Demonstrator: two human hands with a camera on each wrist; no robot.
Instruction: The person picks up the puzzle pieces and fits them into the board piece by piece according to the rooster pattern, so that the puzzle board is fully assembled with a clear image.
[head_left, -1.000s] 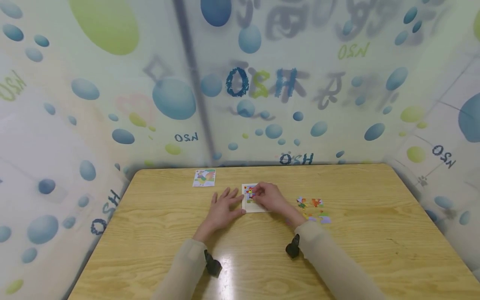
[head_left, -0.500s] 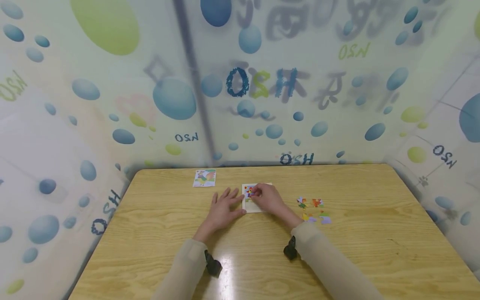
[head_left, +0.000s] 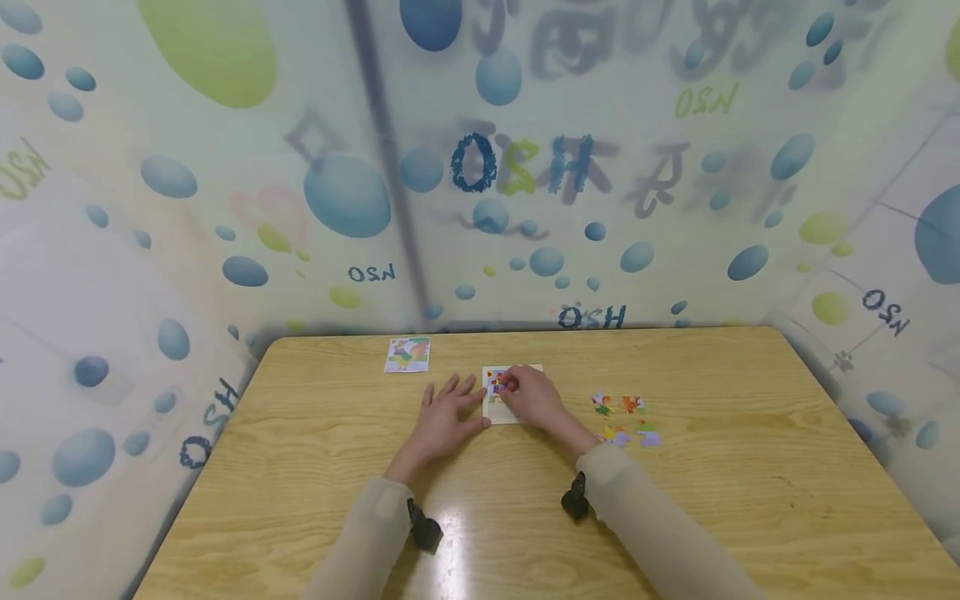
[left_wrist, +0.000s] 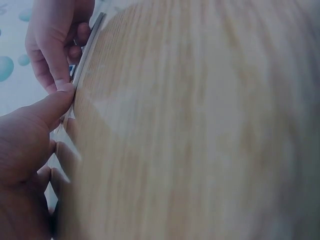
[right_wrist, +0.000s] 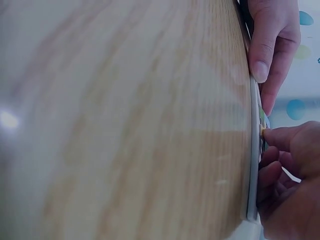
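A cream puzzle board [head_left: 493, 415] lies in the middle of the wooden table, with colourful pieces in its upper left part. My left hand [head_left: 444, 419] rests spread beside it, thumb and index finger at its left edge. In the left wrist view the left thumb [left_wrist: 57, 104] presses on the board's near edge. Over the board my right hand [head_left: 538, 398] pinches a small puzzle piece [right_wrist: 263, 130] between thumb and fingers, down at the board. That piece is mostly hidden by the fingers, and the hand covers the board's right part.
Several loose puzzle pieces [head_left: 632, 405] lie on the table right of the board. A square picture card [head_left: 408, 355] sits at the back left. Behind the table [head_left: 750, 467] hangs a patterned wall covering [head_left: 645, 208].
My right hand and forearm have shifted slightly left, with the fingers still at the pieces in the upper left of the board. The left hand stays where it was.
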